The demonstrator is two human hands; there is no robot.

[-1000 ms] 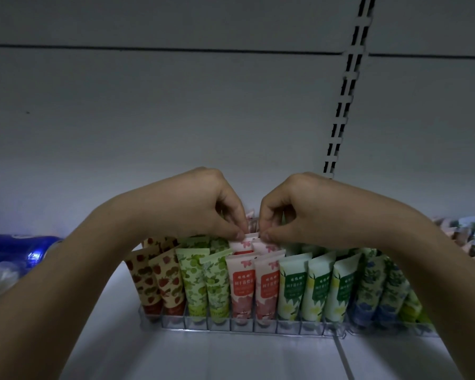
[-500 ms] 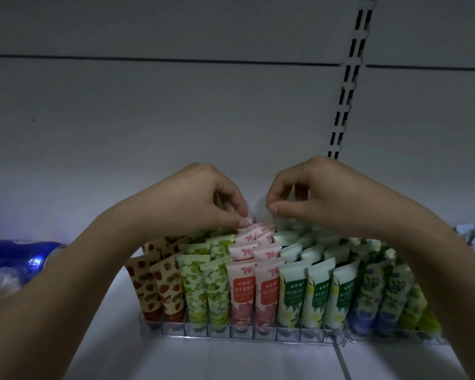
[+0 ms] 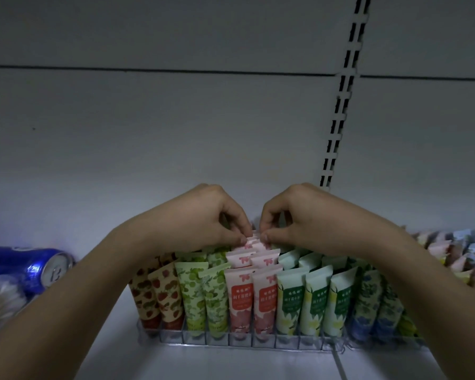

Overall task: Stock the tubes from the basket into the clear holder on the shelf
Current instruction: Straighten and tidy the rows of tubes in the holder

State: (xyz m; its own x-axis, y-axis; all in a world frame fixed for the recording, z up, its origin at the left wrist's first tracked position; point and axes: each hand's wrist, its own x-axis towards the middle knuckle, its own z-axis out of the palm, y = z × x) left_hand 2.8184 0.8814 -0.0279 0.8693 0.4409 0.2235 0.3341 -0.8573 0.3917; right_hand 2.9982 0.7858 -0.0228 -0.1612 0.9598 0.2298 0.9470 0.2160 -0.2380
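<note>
Nearest me is the bare front of the shelf, then the low front wall of the clear holder, whose slots already carry standing rows: strawberry tubes on the left, green-leaf ones, the pink tubes in the middle, pale green and blue further right. Past those front faces my left hand and right hand meet over the back of the pink rows, each with fingers curled and thumb against forefinger, pinching the crimped top of a pink tube there; whether both hold the same tube I cannot tell. To seat it well, I judge I should keep it upright, line its cap over its own slot and press straight down, so the neighbouring crimps are not pushed over. The rows on either side stand touching, so there is little sideways room; the free space is above, with the back panel close behind my knuckles. A blue can lies well off to the left. The basket is not in view.
</note>
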